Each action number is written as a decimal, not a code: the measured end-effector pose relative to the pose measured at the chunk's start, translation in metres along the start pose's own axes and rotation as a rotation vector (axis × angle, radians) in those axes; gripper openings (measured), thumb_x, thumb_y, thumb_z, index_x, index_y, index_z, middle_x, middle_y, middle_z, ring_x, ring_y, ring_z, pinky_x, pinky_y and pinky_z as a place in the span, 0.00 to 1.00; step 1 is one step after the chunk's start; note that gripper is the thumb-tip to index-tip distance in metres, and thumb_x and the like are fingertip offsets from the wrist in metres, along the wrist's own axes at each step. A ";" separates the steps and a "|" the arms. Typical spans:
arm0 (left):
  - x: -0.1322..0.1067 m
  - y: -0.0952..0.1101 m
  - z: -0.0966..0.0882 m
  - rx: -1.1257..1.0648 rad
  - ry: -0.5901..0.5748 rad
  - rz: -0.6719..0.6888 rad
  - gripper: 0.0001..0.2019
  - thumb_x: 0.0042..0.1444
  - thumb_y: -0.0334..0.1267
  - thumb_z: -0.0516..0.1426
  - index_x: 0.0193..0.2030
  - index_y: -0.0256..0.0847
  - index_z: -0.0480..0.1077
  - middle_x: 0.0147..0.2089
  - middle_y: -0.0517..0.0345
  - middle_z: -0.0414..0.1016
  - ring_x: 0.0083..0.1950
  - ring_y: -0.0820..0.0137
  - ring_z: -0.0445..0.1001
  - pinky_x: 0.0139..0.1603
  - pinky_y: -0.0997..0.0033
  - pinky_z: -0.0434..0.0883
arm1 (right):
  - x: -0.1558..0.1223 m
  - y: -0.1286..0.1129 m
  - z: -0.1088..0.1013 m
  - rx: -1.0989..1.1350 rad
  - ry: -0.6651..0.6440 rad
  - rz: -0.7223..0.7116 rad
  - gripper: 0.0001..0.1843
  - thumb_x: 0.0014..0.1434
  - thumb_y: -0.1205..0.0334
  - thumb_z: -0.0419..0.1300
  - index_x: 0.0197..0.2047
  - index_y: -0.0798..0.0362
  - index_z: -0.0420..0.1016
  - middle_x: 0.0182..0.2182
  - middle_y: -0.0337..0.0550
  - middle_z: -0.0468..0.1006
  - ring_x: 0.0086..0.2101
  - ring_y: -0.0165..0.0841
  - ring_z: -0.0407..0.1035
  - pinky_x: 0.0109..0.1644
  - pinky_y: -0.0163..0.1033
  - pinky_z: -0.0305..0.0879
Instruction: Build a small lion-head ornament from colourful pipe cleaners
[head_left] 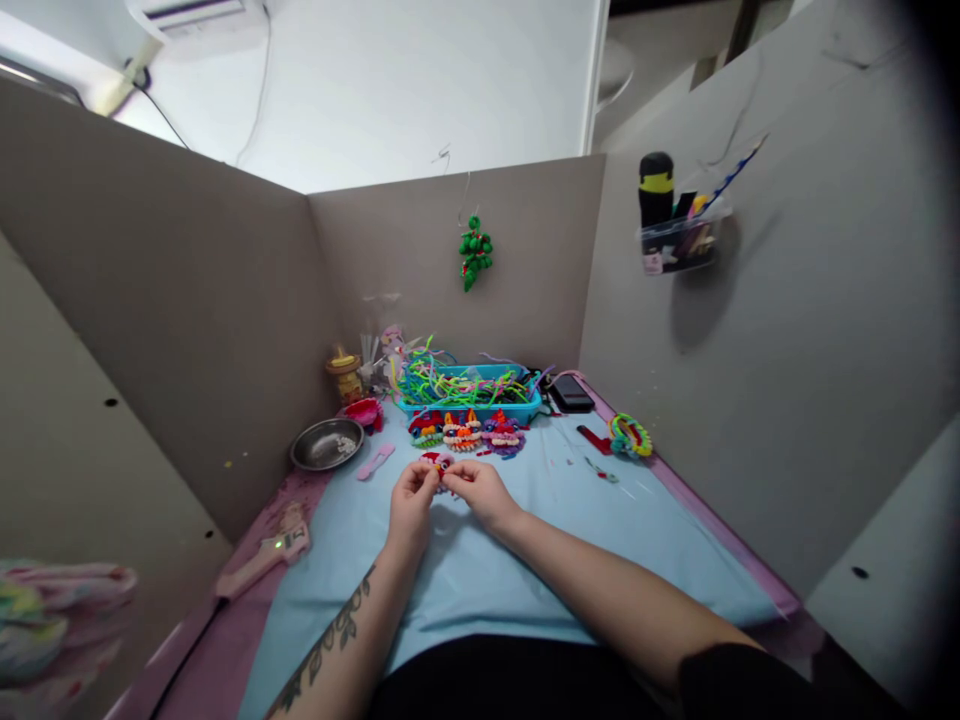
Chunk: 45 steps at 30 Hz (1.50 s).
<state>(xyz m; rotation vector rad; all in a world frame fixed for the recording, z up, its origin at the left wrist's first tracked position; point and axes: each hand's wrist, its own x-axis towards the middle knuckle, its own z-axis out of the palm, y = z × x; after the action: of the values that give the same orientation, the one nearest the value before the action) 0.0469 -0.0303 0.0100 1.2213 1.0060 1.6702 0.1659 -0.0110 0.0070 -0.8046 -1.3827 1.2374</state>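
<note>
Pinching a small red craft piece (437, 463) between them, the left hand (411, 500) and the right hand (478, 486) are meeting just above the pale blue worktop (465, 580), near its middle. Both hands are closing their fingertips on the piece from opposite sides; its finer details are too small to tell.

Handling, as a judgement: the piece is looking very light and soft, probably wound from fuzzy wire, so it is likely bending under slight pressure and holding whatever shape it is given. It is not appearing slippery or brittle. The outer edge is offering the best hold, taken with fingertips only, since a full grip risks flattening it.

Containers:
- A blue tray (480, 408) is standing at the back of the worktop, carrying a loose tangle of green, yellow and purple fuzzy stems.
- Finished multicoloured pieces (465, 433) are lying in a row just in front of the tray.
- A metal bowl (327, 443) is sitting to the left, holding a little pale material that cannot be identified.
- A clear holder (679, 243) is hanging on the right partition, carrying a black-and-yellow bottle and thin tools.
</note>
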 end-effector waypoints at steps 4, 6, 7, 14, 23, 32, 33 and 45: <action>0.001 -0.004 -0.002 0.021 -0.031 -0.067 0.12 0.47 0.45 0.60 0.29 0.38 0.66 0.22 0.65 0.66 0.20 0.78 0.60 0.20 0.79 0.56 | -0.001 -0.007 -0.004 -0.126 -0.002 -0.077 0.08 0.50 0.60 0.58 0.26 0.56 0.72 0.22 0.37 0.72 0.24 0.27 0.63 0.29 0.32 0.58; 0.001 -0.004 -0.003 0.095 -0.068 -0.057 0.12 0.48 0.46 0.59 0.32 0.38 0.68 0.25 0.61 0.70 0.23 0.75 0.65 0.21 0.78 0.58 | 0.000 -0.012 -0.010 -0.221 -0.048 -0.099 0.08 0.51 0.62 0.57 0.26 0.56 0.72 0.22 0.37 0.72 0.24 0.27 0.63 0.28 0.31 0.57; 0.001 -0.004 -0.003 0.155 -0.093 -0.024 0.12 0.49 0.46 0.58 0.34 0.38 0.69 0.28 0.59 0.72 0.27 0.73 0.68 0.23 0.77 0.61 | 0.001 -0.014 -0.015 -0.277 -0.080 -0.103 0.08 0.51 0.62 0.56 0.26 0.56 0.72 0.21 0.36 0.71 0.23 0.27 0.62 0.28 0.31 0.56; -0.007 0.001 -0.002 0.696 -0.283 0.397 0.08 0.54 0.39 0.54 0.33 0.41 0.73 0.33 0.54 0.74 0.35 0.68 0.70 0.33 0.72 0.64 | 0.006 -0.022 -0.046 -0.621 -0.299 -0.098 0.06 0.49 0.65 0.57 0.27 0.57 0.74 0.19 0.34 0.69 0.23 0.25 0.59 0.25 0.29 0.51; -0.005 0.001 -0.005 0.546 -0.242 0.248 0.09 0.53 0.38 0.54 0.24 0.39 0.67 0.25 0.59 0.66 0.29 0.71 0.65 0.30 0.74 0.60 | 0.008 -0.028 -0.043 -0.497 -0.252 -0.100 0.08 0.51 0.62 0.58 0.30 0.56 0.75 0.18 0.34 0.66 0.20 0.24 0.55 0.24 0.30 0.49; -0.002 -0.002 -0.004 0.323 -0.162 0.108 0.10 0.53 0.39 0.55 0.25 0.38 0.66 0.24 0.61 0.65 0.28 0.73 0.62 0.31 0.74 0.60 | 0.003 -0.022 -0.029 -0.379 -0.138 -0.123 0.07 0.51 0.62 0.58 0.30 0.56 0.75 0.24 0.38 0.73 0.24 0.27 0.62 0.28 0.31 0.57; -0.002 -0.001 -0.004 0.315 -0.150 0.104 0.10 0.53 0.39 0.55 0.24 0.38 0.66 0.24 0.61 0.65 0.28 0.73 0.62 0.31 0.74 0.60 | 0.003 -0.021 -0.027 -0.368 -0.128 -0.120 0.07 0.51 0.62 0.58 0.30 0.56 0.74 0.24 0.38 0.73 0.23 0.26 0.61 0.28 0.31 0.57; -0.005 0.004 -0.001 0.467 -0.109 0.223 0.10 0.55 0.39 0.53 0.25 0.39 0.66 0.26 0.60 0.66 0.30 0.71 0.64 0.32 0.73 0.61 | 0.000 -0.013 -0.018 -0.073 -0.067 0.077 0.10 0.48 0.57 0.60 0.28 0.55 0.68 0.17 0.32 0.64 0.16 0.23 0.54 0.17 0.29 0.48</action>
<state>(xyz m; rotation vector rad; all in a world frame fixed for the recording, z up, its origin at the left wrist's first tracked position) 0.0467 -0.0362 0.0118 1.7647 1.2731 1.5581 0.1849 -0.0101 0.0171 -0.8811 -1.4704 1.2891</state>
